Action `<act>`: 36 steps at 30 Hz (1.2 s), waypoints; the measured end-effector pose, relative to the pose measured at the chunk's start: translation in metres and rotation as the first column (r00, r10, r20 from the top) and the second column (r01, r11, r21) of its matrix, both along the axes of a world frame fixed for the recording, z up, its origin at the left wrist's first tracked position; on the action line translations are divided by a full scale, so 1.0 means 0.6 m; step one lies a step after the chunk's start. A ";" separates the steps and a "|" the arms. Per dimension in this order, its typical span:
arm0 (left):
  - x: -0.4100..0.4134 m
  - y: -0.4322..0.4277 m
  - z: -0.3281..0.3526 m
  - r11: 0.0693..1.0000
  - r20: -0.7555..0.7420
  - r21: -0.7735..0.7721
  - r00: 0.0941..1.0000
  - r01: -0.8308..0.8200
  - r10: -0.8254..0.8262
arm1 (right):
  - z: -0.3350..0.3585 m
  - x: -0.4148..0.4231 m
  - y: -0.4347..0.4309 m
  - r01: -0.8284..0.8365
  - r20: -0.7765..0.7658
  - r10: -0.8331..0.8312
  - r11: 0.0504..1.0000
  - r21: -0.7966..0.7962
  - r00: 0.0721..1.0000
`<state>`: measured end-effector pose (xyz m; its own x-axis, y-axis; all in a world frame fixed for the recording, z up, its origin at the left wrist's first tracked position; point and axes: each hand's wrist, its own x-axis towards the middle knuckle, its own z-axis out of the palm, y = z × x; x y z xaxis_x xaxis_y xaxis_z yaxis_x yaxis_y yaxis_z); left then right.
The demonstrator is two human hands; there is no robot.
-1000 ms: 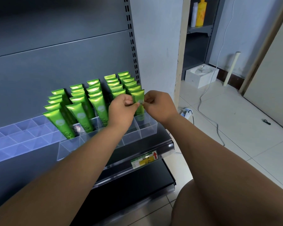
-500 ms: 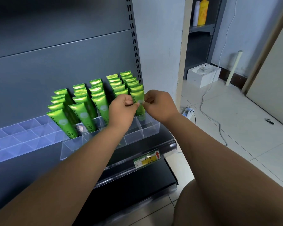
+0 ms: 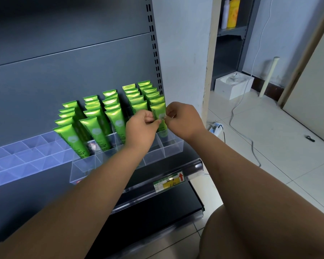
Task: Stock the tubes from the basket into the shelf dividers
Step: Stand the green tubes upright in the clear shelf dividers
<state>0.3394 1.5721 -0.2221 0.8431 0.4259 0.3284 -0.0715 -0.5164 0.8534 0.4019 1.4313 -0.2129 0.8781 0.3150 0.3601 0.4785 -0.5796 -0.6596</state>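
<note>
Grip, left hand (image 3: 140,128): fingers curled, pinching the left edge of a glossy green plastic tube (image 3: 158,110).
Grip, right hand (image 3: 184,120): thumb and fingertips pinching the same tube's right edge.
Tube's place: upright, frontmost in the rightmost row of the clear acrylic divider tray (image 3: 173,146).
Neighbours: more green tubes (image 3: 95,128) stand in rows behind and to the left, leaning back.
Tray's place: on the dark grey metal shelf (image 3: 176,163), above a yellow-and-green price label (image 3: 168,182).
Further left: a second clear divider tray (image 3: 26,156).

Green tubes (image 3: 94,131), crimped ends up, leaning back in rows inside clear shelf dividers (image 3: 173,146).
</note>
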 end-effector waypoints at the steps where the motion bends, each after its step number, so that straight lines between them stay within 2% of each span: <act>1: -0.003 -0.001 -0.002 1.000 -0.008 0.000 1.000 -0.003 0.003 | 0.001 -0.001 -0.001 0.006 -0.011 -0.006 1.000 0.000 1.000; 12: -0.033 -0.016 0.005 0.999 -0.046 -0.028 0.999 -0.024 0.023 | 0.014 -0.021 -0.007 0.009 -0.056 -0.012 0.998 -0.060 0.998; 16: -0.067 -0.027 0.018 0.993 -0.063 0.005 0.991 -0.118 0.118 | 0.024 -0.038 -0.003 0.046 -0.098 -0.061 0.988 -0.149 0.993; 18: -0.089 -0.032 0.027 0.985 -0.115 0.041 0.978 -0.170 0.174 | 0.031 -0.053 -0.002 0.059 -0.132 -0.093 0.969 -0.241 0.987; 21: -0.138 -0.029 0.035 0.964 -0.188 0.195 0.959 -0.178 0.215 | 0.043 -0.096 0.002 0.051 -0.137 -0.102 0.940 -0.336 0.985; 25: -0.215 0.014 0.030 0.852 -0.202 0.492 0.928 -0.180 0.313 | 0.071 -0.174 0.031 0.056 -0.064 -0.082 0.938 -0.341 0.995; 28: -0.281 0.071 0.033 0.731 -0.179 0.653 0.897 -0.199 0.404 | 0.083 -0.235 0.072 -0.010 0.057 0.026 0.961 -0.276 0.998; 32: -0.399 0.142 0.048 0.603 -0.098 0.730 0.823 -0.323 0.560 | 0.073 -0.329 0.149 -0.228 0.112 0.254 0.953 -0.200 0.961; 36: -0.538 0.214 0.057 0.515 -0.062 0.740 0.719 -0.432 0.692 | 0.062 -0.437 0.246 -0.442 0.152 0.473 0.875 -0.196 0.868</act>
